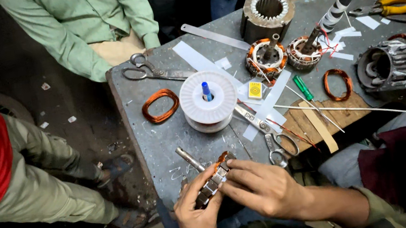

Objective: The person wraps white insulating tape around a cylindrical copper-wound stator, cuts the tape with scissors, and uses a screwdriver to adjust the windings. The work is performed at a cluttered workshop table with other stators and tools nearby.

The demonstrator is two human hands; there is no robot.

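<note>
- Both hands meet at six o'clock, at the near edge of the grey metal worktop (172,130), around a small motor armature with copper windings and a steel shaft (213,178).
- Left hand (197,215) cradles the armature from below, thumb and fingers curled round its laminated body; the shaft juts out toward eleven o'clock.
- Right hand (263,187) lies over the top, fingertips pressed onto the copper end, pinching at the winding.
- To do this well, I judge the lower grip should stay firm so the core does not turn, while the upper fingertips work gently: thin wire kinks and its coating scrapes easily.
- Silver scissors (268,136) lie just beside the right hand at one o'clock, close enough to snag a sleeve.
- White plastic spool with a blue pen in its hub (208,98) stands at twelve o'clock, a loose orange copper coil (160,106) to its left.
- Farther off at one to two o'clock sit two wound stators (284,55), a green-handled screwdriver (303,88) and yellow-handled pliers (390,6).
- Other people stand round the far and left sides; their hands are well apart from the armature.
</note>
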